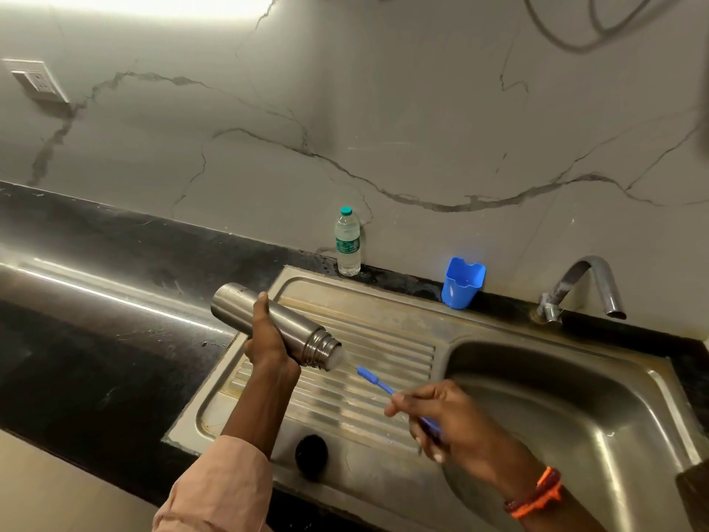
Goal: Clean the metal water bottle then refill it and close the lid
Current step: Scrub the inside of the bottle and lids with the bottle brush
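No lettering can be read anywhere in the view. The clear plastic water bottle [347, 243] standing on the counter [115, 263] against the wall carries a green-and-white label, but its print is too small and blurred to make out. A faint dark mark near the base of the metal water bottle [274, 326] is likewise illegible.
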